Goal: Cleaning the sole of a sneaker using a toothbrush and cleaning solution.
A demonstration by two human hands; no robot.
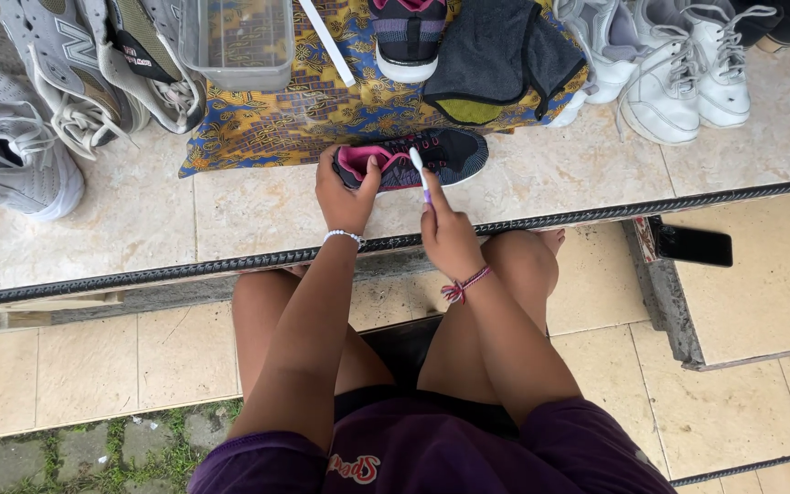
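A black sneaker [454,154] with a pink lining lies on its side on the tiled ledge [139,220], just in front of a patterned blue and yellow cloth [267,123]. My left hand [345,190] grips the sneaker at its pink heel opening. My right hand [445,230] holds a small white and purple brush [420,170] with its head against the sneaker's side. Both forearms reach forward over my bare knees.
Grey sneakers [57,82] lie at the left, white sneakers [678,73] at the right. A clear plastic tub [238,44], a white stick [326,41], another dark shoe [407,37] and a dark cloth bag [496,59] sit on the patterned cloth. A black phone [692,245] rests on a lower step.
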